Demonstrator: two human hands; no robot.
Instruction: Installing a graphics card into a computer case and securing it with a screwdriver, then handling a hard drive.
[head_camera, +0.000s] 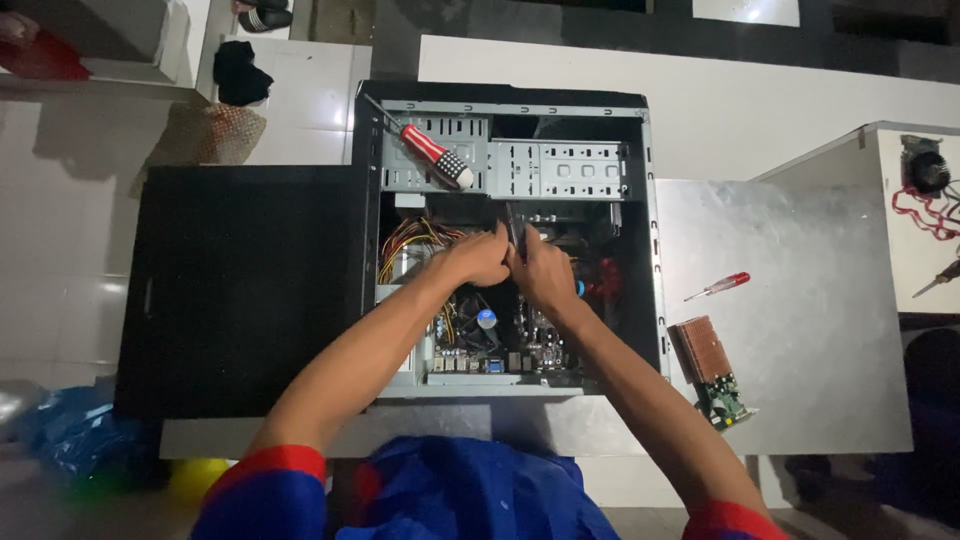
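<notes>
An open computer case (510, 240) was laid on its side on the table (800, 300), its dark side panel (240, 290) already taken off and set to the left. A finned card (708, 368) had been laid out to the right, near a small red screwdriver (722, 286); a larger red-handled screwdriver (430, 152) was rested on the drive cage at the far side. The left hand (478, 257) and right hand (545, 272) were pressed together over the motherboard (500, 340), fingers curled around something narrow and dark; what exactly was gripped could not be told. The board and wiring appeared still mounted. Little room was left between the case walls, while open tabletop was available to the right.
</notes>
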